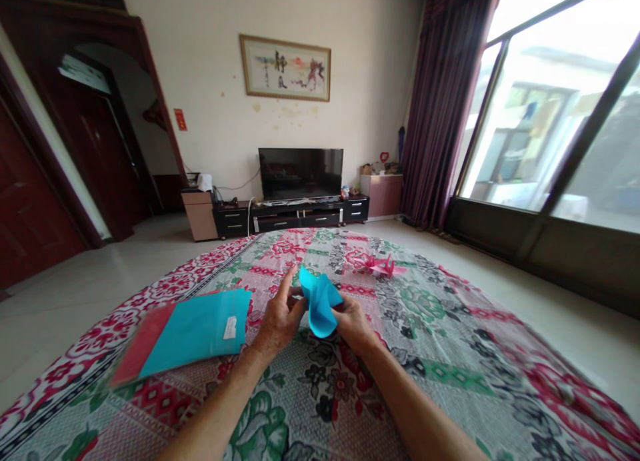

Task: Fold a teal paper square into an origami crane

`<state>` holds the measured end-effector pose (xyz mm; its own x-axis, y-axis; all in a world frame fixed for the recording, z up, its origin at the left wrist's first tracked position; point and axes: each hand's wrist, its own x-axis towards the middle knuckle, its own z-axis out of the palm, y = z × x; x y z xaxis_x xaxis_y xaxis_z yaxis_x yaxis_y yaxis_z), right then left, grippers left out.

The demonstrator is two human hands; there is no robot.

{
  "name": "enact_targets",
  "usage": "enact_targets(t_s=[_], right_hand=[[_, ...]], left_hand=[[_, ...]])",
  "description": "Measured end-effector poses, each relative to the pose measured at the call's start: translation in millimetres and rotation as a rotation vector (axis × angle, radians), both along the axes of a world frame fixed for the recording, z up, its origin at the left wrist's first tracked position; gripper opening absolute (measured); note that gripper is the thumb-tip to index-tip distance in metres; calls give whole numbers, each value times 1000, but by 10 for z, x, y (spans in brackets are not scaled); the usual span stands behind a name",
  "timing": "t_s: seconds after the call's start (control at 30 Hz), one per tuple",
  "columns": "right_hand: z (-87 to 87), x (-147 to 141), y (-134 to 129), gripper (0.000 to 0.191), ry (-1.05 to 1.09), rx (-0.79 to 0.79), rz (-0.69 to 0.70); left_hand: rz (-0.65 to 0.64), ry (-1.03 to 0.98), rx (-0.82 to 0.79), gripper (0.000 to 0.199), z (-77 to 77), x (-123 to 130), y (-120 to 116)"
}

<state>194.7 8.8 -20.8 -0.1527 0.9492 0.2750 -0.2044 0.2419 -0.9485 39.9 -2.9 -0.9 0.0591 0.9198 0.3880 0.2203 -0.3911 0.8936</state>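
Observation:
A bright blue sheet of paper (321, 306), partly folded with pointed corners and a rounded lower bulge, is held up over the table between both hands. My left hand (283, 318) grips its left side between thumb and fingers, the index finger raised. On the right side, my right hand (354, 322) pinches the paper's edge; some of its fingertips are hidden behind the paper. Left of my hands lies a clear packet of blue and red paper (193, 331) with a small white label. Pink folded paper pieces (384, 266) rest beyond my right hand.
A patterned cloth (430, 354) in red, green and grey covers the round table. Across the room, a television (301, 173) stands on a low black cabinet (320, 216). A dark curtain (433, 114) and large windows are at the right, a doorway at the left.

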Motion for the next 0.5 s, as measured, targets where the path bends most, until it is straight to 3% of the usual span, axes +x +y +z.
enact_targets(t_s=[0.23, 0.37, 0.5], right_hand=[[-102, 1, 84, 21, -44, 33, -101], [-58, 3, 49, 21, -31, 49, -105], [-15, -3, 18, 22, -23, 22, -112]], left_hand=[[-132, -21, 6, 42, -66, -38, 53], [-232, 22, -33, 35, -40, -24, 23], [-241, 49, -62, 36, -11, -2, -5]])
